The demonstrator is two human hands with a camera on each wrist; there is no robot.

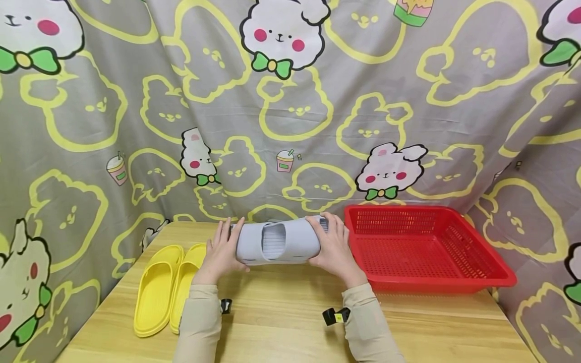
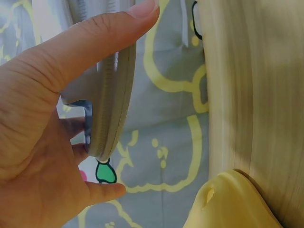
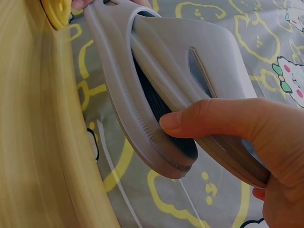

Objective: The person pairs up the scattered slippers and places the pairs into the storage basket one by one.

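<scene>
A pair of grey slippers [image 1: 297, 242] is held up above the table, laid together and partly overlapping, as the right wrist view shows. My left hand [image 1: 221, 252] grips their left end; in the left wrist view its thumb lies across the grey slippers [image 2: 114, 104] with some fingers behind. At the other end my right hand [image 1: 333, 249] holds them. Its thumb presses on the grey slippers [image 3: 164, 71] close to where the two soles part. Beside my left forearm lie yellow slippers [image 1: 159, 292], one partly covered by the hand and sleeve.
A red plastic basket [image 1: 495, 267] with perforated walls stands on the right of the wooden table [image 1: 277, 312], close by my right hand. Patterned grey curtain [image 1: 245, 116] hangs behind the table and along both sides.
</scene>
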